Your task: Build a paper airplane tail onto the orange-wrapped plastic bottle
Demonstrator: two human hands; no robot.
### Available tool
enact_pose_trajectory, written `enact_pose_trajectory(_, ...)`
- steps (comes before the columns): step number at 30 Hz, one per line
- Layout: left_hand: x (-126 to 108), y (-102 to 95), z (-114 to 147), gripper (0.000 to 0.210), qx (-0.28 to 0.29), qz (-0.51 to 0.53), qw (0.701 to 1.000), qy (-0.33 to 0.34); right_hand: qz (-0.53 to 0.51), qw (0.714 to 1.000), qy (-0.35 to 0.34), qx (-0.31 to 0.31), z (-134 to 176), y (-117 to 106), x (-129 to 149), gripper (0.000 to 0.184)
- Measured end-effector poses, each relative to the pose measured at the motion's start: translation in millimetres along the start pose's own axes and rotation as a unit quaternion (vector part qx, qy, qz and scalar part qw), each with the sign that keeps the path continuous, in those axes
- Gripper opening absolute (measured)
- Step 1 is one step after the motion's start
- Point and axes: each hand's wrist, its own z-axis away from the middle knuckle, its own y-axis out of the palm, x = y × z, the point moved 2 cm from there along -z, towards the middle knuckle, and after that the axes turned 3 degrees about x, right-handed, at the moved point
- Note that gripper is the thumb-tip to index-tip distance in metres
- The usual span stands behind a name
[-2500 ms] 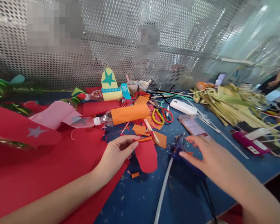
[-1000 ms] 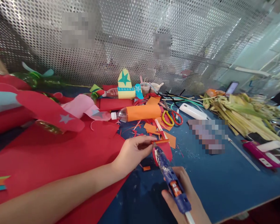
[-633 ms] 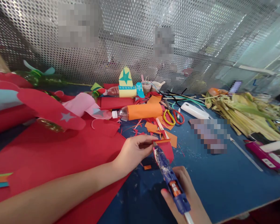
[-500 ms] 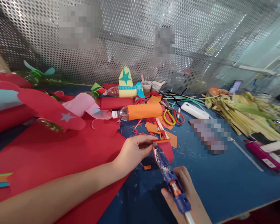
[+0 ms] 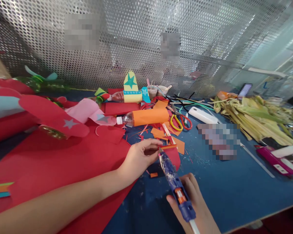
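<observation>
My left hand (image 5: 139, 157) pinches the left end of a rounded red paper piece (image 5: 175, 158) that has a narrow orange edge on top. In my right hand (image 5: 192, 198) is a blue glue gun (image 5: 172, 175), with a white glue stick (image 5: 194, 226) poking out of its back. Its nozzle lies at the orange edge, close to my left fingertips; whether it touches the paper I cannot tell. Just below sits a small orange paper scrap (image 5: 153, 175). Beyond my hands lies a bottle wrapped in orange paper (image 5: 150, 117).
Large red sheets (image 5: 88, 162) cover the left side of the blue table (image 5: 224, 191). Scissors with yellow and red handles (image 5: 177, 123), paper scraps (image 5: 158, 132), a white glue gun (image 5: 202, 115), corn husks (image 5: 254, 113) and a magenta power strip (image 5: 279, 161) lie behind and right.
The glue gun's nozzle has shifted slightly left along the orange edge, towards my left fingertips, and my right hand has moved a little left with it. My left hand keeps its pinch.
</observation>
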Motion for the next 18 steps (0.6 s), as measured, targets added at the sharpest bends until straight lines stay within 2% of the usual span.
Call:
enact_pose_trajectory(7, 1, 0.8, 0, 0.018, 0.006, 0.009, 1.000, 0.008, 0.043, 0.999, -0.009, 0.003, 0, 0, -4, 0.022)
enact_pose_trajectory(12, 3, 1.1, 0, 0.016, 0.002, 0.007, 1.000, 0.014, 0.067, 0.996, -0.057, 0.001, -1, 0, -7, 0.020)
enact_pose_trajectory(18, 4, 1.4, 0, 0.015, 0.004, 0.003, 1.000, 0.015, 0.063, 0.997, -0.042, -0.017, 2, -3, -13, 0.011)
